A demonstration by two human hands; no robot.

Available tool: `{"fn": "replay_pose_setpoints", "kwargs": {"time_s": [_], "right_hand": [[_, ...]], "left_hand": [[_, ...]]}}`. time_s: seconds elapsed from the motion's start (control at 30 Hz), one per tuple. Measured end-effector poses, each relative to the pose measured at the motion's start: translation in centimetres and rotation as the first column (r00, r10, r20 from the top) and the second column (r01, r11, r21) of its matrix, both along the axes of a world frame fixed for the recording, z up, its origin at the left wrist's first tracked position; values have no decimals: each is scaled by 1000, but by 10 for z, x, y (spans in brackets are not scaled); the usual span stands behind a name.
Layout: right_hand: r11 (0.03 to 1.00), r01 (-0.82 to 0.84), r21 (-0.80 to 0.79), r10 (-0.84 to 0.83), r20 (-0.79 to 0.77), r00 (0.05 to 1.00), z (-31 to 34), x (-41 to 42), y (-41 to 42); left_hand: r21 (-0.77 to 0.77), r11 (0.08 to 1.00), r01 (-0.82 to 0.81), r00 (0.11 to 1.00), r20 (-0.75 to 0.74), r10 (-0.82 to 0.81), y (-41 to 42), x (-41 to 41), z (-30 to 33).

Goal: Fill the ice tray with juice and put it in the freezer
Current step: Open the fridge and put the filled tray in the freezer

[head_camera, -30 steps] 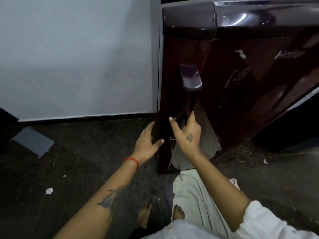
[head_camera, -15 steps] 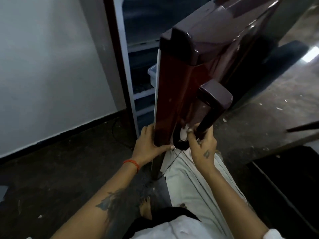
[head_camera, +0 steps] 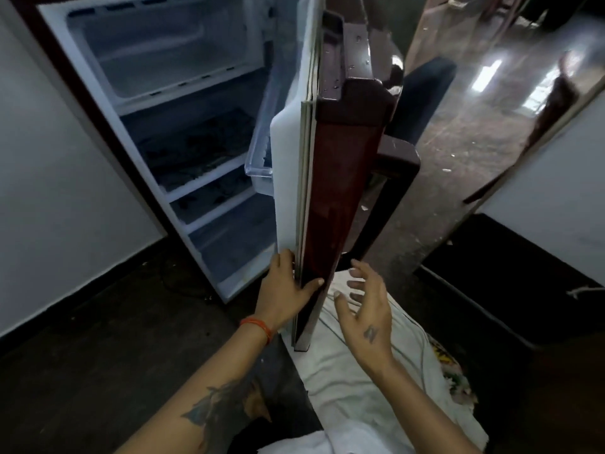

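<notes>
A pale wall [head_camera: 49,191] with a dark skirting stands left of the hands; dark, speckled floor [head_camera: 114,339] lies below them, and window light glints on polished floor [head_camera: 484,103] beyond

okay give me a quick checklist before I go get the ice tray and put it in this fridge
1. Fridge door open wide: ok.
2. Left hand holding the door's edge: ok, thumb on the front face.
3. Right hand free: ok, open and holding nothing.
4. Freezer compartment has room: ok, no items visible inside.
5. Ice tray filled and at hand: cannot tell, it is not in view.
6. Floor at your feet unobstructed: not ok, a white cloth lies under the door.
</notes>
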State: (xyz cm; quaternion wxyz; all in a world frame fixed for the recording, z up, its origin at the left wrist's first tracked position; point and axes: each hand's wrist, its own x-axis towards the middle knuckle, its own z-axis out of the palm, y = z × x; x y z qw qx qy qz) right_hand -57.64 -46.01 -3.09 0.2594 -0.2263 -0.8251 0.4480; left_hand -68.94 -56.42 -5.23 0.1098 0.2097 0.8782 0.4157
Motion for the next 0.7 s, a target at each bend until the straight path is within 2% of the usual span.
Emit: {"fn": "replay_pose_setpoints", "kwargs": {"time_s": [0.13,0.2,0.27,0.37,0.47,0.57,0.63,0.7], "right_hand": [[992,-40,119,49,-72,996,24,15,25],[980,-10,198,28,-90,996,33,16,39],[967,46,252,-24,-90,996,36,17,54],[965,95,246,-87,-42,995,34,22,80],[966,124,226,-129,8,992,31,20,114],[975,186,119,-192,39,981,34,15,143],[957,274,96,-270,-52,961,43,9,161],[914,352,203,-314,-198,929,55,0,176]], "left_hand": [[-6,982,188,974,127,-186,34,29,0],[-64,950,306,945,141,-295,47,38,2],[-80,950,302,953,39,-300,59,44,7],[39,990,137,977,-172,-128,76,43,28],[93,994,51,930,-368,-13,96,23,52],[64,995,83,874,-484,-41,127,-6,76],[5,993,118,824,-558,-95,155,-28,90],[-79,989,126,775,-615,-148,184,-48,98]]}}
